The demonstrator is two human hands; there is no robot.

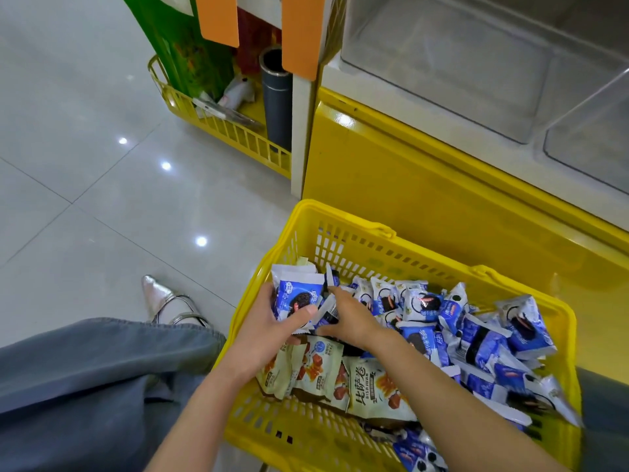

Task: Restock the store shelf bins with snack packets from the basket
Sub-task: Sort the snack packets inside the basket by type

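Fingers [301, 315] of the left hand [272, 323] were clenched round a small stack of blue packets [297, 294], thumb on top. Just right of them, the right hand [350, 315] lay on a loose packet [328, 311] touching the stack; whether it pinched it could not be told. Both worked inside the basket [340, 218], with tan packets [316, 373] below the wrists and a blue heap [476, 332] further right. Squaring the stack before lifting would likely stop the wrappers fanning out. Up and right of the fingers, the shelf bins [442, 69] stood open above a yellow ledge [425, 185]; the lift should clear the basket's far rim and that ledge.
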